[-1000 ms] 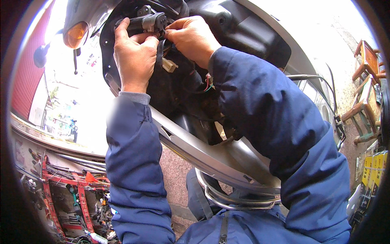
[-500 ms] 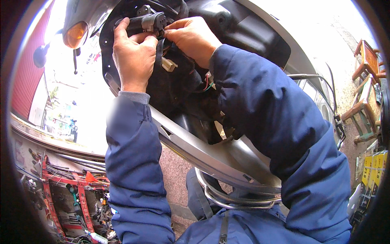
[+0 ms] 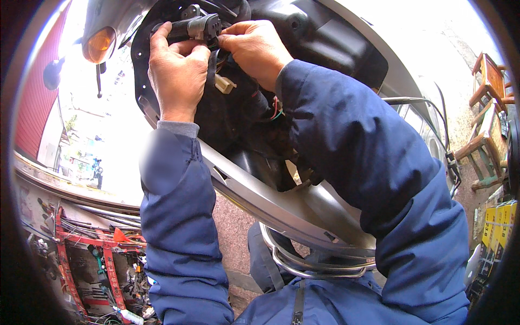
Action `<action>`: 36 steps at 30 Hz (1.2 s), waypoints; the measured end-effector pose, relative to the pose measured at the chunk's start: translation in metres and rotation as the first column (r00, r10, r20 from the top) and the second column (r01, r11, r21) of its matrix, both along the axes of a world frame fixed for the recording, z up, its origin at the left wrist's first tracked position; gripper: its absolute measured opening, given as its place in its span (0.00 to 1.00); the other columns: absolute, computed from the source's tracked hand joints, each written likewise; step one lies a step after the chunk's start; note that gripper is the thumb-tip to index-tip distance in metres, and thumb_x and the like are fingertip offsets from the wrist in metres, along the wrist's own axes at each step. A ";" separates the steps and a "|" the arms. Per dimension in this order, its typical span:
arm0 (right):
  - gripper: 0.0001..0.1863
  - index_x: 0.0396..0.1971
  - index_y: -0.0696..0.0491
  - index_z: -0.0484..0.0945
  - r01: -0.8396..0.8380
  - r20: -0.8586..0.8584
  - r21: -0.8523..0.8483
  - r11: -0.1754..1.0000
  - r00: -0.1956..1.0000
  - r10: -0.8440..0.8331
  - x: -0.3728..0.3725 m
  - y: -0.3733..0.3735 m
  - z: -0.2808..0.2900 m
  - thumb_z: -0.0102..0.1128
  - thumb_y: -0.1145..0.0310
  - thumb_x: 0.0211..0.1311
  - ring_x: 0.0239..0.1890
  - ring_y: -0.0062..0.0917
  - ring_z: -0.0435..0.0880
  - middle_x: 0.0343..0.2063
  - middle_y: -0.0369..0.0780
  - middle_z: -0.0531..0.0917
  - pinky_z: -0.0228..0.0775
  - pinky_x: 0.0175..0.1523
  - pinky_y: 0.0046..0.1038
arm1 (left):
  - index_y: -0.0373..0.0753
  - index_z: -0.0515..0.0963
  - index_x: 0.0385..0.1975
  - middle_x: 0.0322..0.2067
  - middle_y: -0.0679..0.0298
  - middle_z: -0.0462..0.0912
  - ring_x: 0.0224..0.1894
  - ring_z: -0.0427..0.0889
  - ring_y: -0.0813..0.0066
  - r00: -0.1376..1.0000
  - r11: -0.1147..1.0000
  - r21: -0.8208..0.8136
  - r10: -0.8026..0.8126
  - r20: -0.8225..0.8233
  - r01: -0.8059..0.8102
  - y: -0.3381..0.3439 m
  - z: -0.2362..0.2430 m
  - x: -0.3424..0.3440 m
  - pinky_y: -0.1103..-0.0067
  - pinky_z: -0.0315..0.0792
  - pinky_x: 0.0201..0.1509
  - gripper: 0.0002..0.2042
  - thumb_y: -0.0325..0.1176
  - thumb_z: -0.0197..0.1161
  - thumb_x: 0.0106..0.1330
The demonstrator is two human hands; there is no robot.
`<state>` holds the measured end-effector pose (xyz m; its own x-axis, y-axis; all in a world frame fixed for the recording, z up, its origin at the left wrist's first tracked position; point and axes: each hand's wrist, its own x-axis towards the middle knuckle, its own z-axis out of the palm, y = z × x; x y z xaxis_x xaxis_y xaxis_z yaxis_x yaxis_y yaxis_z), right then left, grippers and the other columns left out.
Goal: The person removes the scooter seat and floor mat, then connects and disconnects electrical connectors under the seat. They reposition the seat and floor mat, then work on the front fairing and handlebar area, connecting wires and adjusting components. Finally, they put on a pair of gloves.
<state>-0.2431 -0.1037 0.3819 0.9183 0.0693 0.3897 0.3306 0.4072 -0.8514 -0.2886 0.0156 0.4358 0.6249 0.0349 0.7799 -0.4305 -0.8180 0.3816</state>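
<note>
My left hand is closed around a black cylindrical part with a slotted socket end, thumb below and forefinger along its far left side. Close to that socket end, my right hand pinches thumb and forefinger together; whatever is between them is too small and hidden to make out. Both hands are over the opened body of a silver scooter. Below the part hangs a cream plug connector among dark wrapped wiring. Thin red and green wires show beside my right sleeve.
An orange turn signal sits at the upper left. Lower left, a red metal rack is crowded with cables and small parts. Wooden stools and yellow boxes stand at the right. A curved chrome rail lies close to my body.
Both hands stay at the black part. My right fingertips have shifted slightly upward by its socket end, and the left hand has moved a little to the left.
</note>
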 end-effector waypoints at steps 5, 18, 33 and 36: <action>0.10 0.39 0.61 0.84 -0.016 -0.028 -0.006 1.000 1.000 0.015 -0.003 -0.004 0.001 0.64 0.71 0.61 0.30 0.19 0.80 0.30 0.38 0.84 0.74 0.38 0.21 | 0.26 0.65 0.59 0.33 0.54 0.87 0.35 0.86 0.70 1.000 1.000 -0.019 -0.005 -0.005 0.005 -0.001 0.000 -0.001 0.79 0.76 0.47 0.32 0.26 0.66 0.53; 0.09 0.34 0.62 0.83 0.109 0.097 -0.066 0.992 0.990 -0.102 0.004 0.004 -0.002 0.63 0.70 0.61 0.22 0.14 0.72 0.22 0.33 0.80 0.65 0.26 0.20 | 0.27 0.66 0.57 0.32 0.56 0.87 0.34 0.86 0.70 0.999 0.996 -0.083 -0.043 -0.005 0.042 0.002 -0.002 0.002 0.77 0.76 0.46 0.30 0.27 0.66 0.52; 0.09 0.38 0.64 0.82 -0.117 -0.015 0.094 0.989 0.993 0.119 0.001 -0.001 -0.001 0.62 0.74 0.61 0.28 0.13 0.76 0.28 0.34 0.82 0.71 0.34 0.18 | 0.32 0.67 0.56 0.29 0.57 0.87 0.31 0.87 0.64 0.999 0.998 -0.046 0.047 0.022 -0.046 -0.003 0.000 -0.004 0.73 0.77 0.44 0.28 0.26 0.65 0.51; 0.09 0.38 0.64 0.82 -0.118 -0.024 0.111 0.987 0.992 0.122 0.000 -0.001 0.000 0.62 0.74 0.61 0.26 0.13 0.76 0.28 0.34 0.82 0.71 0.32 0.18 | 0.32 0.67 0.55 0.29 0.57 0.87 0.32 0.87 0.64 0.999 0.998 -0.052 0.043 0.018 -0.042 -0.004 0.000 -0.005 0.73 0.77 0.45 0.28 0.26 0.65 0.52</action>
